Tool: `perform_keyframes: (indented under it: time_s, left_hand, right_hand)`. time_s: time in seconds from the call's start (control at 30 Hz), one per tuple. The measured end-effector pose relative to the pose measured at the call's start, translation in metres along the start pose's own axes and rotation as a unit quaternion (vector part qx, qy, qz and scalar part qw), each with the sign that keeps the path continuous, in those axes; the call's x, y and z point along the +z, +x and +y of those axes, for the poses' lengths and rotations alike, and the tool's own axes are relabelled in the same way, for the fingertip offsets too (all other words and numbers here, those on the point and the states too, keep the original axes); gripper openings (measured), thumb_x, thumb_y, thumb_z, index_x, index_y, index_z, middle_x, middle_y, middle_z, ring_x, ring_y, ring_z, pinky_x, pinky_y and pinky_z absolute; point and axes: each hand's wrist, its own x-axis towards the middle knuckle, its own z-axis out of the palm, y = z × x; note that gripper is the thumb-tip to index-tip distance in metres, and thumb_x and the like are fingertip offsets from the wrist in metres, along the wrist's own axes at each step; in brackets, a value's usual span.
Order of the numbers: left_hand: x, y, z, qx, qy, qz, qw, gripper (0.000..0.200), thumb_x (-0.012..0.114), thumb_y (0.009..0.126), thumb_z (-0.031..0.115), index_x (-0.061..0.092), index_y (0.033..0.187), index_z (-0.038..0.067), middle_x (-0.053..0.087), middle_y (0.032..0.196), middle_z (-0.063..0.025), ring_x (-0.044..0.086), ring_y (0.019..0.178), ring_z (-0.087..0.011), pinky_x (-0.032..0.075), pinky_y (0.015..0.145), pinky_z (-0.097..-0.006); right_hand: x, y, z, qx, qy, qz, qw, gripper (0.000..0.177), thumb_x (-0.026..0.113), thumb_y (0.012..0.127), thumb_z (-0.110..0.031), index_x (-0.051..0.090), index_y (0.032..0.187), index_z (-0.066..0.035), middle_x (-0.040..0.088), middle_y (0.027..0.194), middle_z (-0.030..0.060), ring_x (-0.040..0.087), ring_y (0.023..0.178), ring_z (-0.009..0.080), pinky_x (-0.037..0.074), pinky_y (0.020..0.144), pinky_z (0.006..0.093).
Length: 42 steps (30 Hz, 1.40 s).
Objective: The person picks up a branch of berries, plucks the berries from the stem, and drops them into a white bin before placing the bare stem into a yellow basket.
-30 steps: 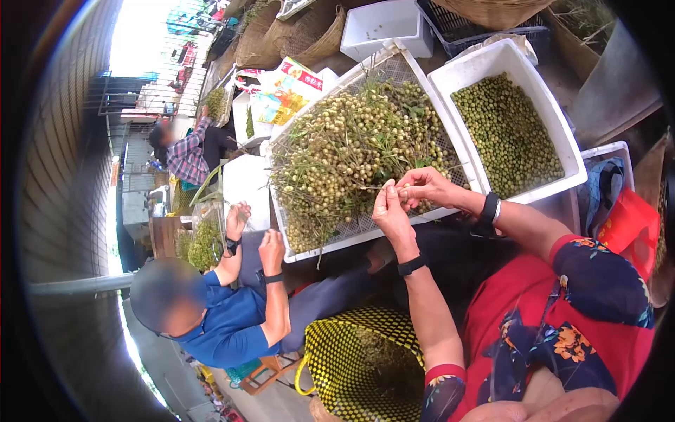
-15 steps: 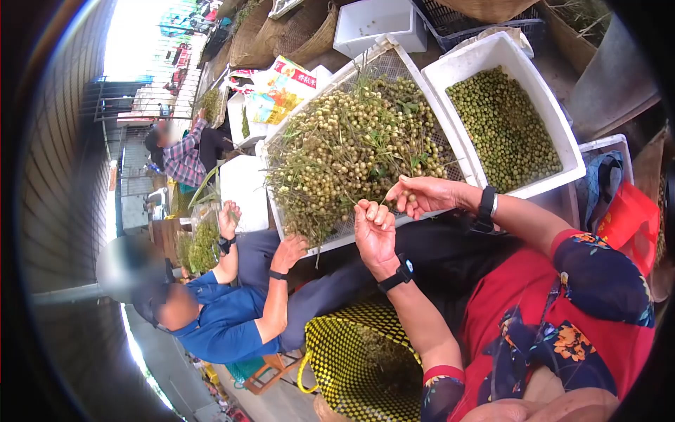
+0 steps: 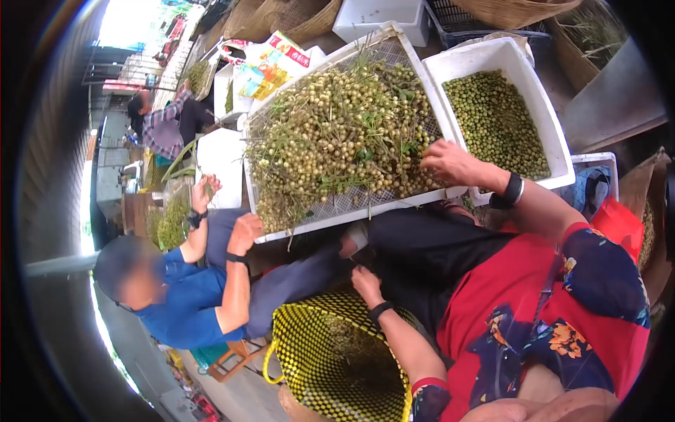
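Observation:
My right hand (image 3: 450,163) reaches over the right edge of the mesh tray (image 3: 355,214), fingers curled down at the small round yellow-green fruits (image 3: 330,137) heaped there on their stems. Whatever it grips is hidden. Lower down, my left hand (image 3: 366,284) hangs beside my dark trouser leg, over the mouth of a yellow-and-black woven basket (image 3: 309,337). Its fingers are closed, and I cannot make out what they hold. Dull plant scraps (image 3: 358,344) lie in the basket. Loose green fruits (image 3: 496,123) fill a white foam box (image 3: 555,141) next to the tray.
A co-worker in a blue shirt (image 3: 204,295) sits left of the tray, both hands near its edge. Another person in a checked shirt (image 3: 165,126) works farther back. A red bag (image 3: 620,228) is at the right; a white foam box (image 3: 383,21) and wicker baskets (image 3: 295,20) stand behind.
My hands were together over the tray's near edge. My left hand has dropped to the woven basket; my right has moved onto the fruits. The view has shifted, and the co-worker's hands appear farther left.

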Motion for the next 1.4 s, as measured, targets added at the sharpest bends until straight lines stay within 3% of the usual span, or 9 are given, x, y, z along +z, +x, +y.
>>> perform_keyframes:
  time_s: [0.1, 0.2, 0.33, 0.47, 0.53, 0.67, 0.83, 1.0, 1.4]
  left_hand:
    - [0.013, -0.014, -0.011, -0.106, 0.044, 0.003, 0.993, 0.034, 0.051, 0.094, 0.02, 0.058, 0.116, -0.005, 0.063, 0.094, -0.0201, 0.065, 0.072, -0.0294, 0.053, 0.056, -0.0397]
    - [-0.004, -0.023, 0.016, 0.074, 0.124, 0.062, 0.988, 0.032, 0.052, 0.093, 0.02, 0.06, 0.112, -0.004, 0.062, 0.105, -0.0266, 0.057, 0.101, -0.0419, 0.043, 0.09, -0.0468]
    - [-0.011, -0.013, 0.09, 0.263, -0.023, 0.086, 0.961, 0.027, 0.052, 0.095, 0.017, 0.061, 0.111, -0.002, 0.066, 0.092, -0.0137, 0.064, 0.082, -0.0254, 0.05, 0.073, -0.036]
    - [-0.008, -0.053, 0.227, 0.212, -0.243, -0.168, 0.931, 0.027, 0.054, 0.095, 0.016, 0.061, 0.116, -0.001, 0.063, 0.091, -0.0077, 0.059, 0.076, -0.0161, 0.05, 0.07, -0.0317]
    - [0.017, -0.048, 0.257, 0.419, -0.165, -0.103, 0.887, 0.027, 0.056, 0.094, 0.015, 0.061, 0.116, 0.0, 0.06, 0.091, -0.0096, 0.057, 0.079, -0.0174, 0.049, 0.074, -0.0321]
    - [0.056, -0.042, 0.28, 0.502, -0.104, -0.005, 0.858, 0.025, 0.056, 0.094, 0.014, 0.06, 0.115, 0.0, 0.055, 0.084, -0.008, 0.056, 0.078, -0.0211, 0.048, 0.078, -0.0363]
    - [0.058, -0.028, 0.25, 0.261, -0.295, -0.219, 0.893, 0.021, 0.052, 0.099, 0.016, 0.061, 0.11, 0.001, 0.063, 0.093, -0.0098, 0.063, 0.075, -0.0178, 0.052, 0.066, -0.0287]
    - [0.047, -0.02, 0.228, 0.057, -0.517, -0.301, 0.799, 0.026, 0.053, 0.1, 0.02, 0.059, 0.114, 0.0, 0.066, 0.1, -0.0114, 0.067, 0.086, -0.0219, 0.056, 0.071, -0.0302]
    - [0.066, -0.024, 0.238, 0.044, -0.536, -0.286, 0.793, 0.038, 0.051, 0.1, 0.027, 0.056, 0.124, -0.002, 0.061, 0.117, -0.0088, 0.06, 0.103, -0.0171, 0.049, 0.084, -0.0286]
  right_hand:
    - [-0.002, 0.005, 0.015, 0.061, -0.11, 0.047, 0.991, 0.025, 0.067, 0.077, -0.013, 0.063, 0.102, -0.011, 0.061, 0.098, 0.0067, 0.053, 0.098, 0.028, 0.041, 0.086, 0.0417]
    - [0.006, 0.021, 0.042, 0.064, -0.138, -0.074, 0.986, 0.01, 0.063, 0.081, -0.013, 0.059, 0.089, -0.009, 0.062, 0.081, 0.0081, 0.058, 0.087, 0.0291, 0.045, 0.077, 0.0422]
    - [-0.052, 0.066, 0.008, 0.012, -0.092, -0.096, 0.991, 0.008, 0.058, 0.081, -0.01, 0.056, 0.075, -0.005, 0.059, 0.065, 0.0127, 0.063, 0.068, 0.0325, 0.048, 0.059, 0.0445]
    - [-0.106, 0.1, -0.023, -0.068, -0.135, -0.113, 0.982, 0.006, 0.06, 0.072, -0.008, 0.061, 0.069, -0.003, 0.061, 0.066, 0.0136, 0.065, 0.066, 0.0321, 0.048, 0.056, 0.0431]
    - [-0.133, 0.11, -0.052, -0.096, -0.158, -0.139, 0.973, 0.005, 0.06, 0.069, -0.008, 0.062, 0.067, -0.003, 0.062, 0.065, 0.0144, 0.065, 0.066, 0.0322, 0.049, 0.055, 0.0421]
    - [-0.156, 0.122, -0.083, -0.092, -0.104, -0.178, 0.974, 0.012, 0.063, 0.071, -0.011, 0.058, 0.067, -0.002, 0.059, 0.064, 0.0132, 0.064, 0.07, 0.0332, 0.046, 0.06, 0.044]
    - [-0.122, 0.102, -0.046, -0.035, 0.188, 0.124, 0.974, 0.019, 0.061, 0.086, -0.012, 0.057, 0.101, 0.0, 0.06, 0.075, 0.0124, 0.062, 0.069, 0.0251, 0.049, 0.06, 0.0362]
    - [-0.032, 0.037, -0.04, 0.253, 0.576, -0.001, 0.777, 0.031, 0.045, 0.103, -0.032, 0.06, 0.095, -0.006, 0.058, 0.073, -0.0018, 0.055, 0.062, 0.0041, 0.048, 0.056, 0.0199]
    - [0.019, 0.039, -0.057, 0.226, 0.652, 0.057, 0.722, 0.023, 0.054, 0.099, -0.03, 0.057, 0.103, -0.008, 0.061, 0.089, -0.0029, 0.054, 0.072, 0.0051, 0.045, 0.061, 0.0208]
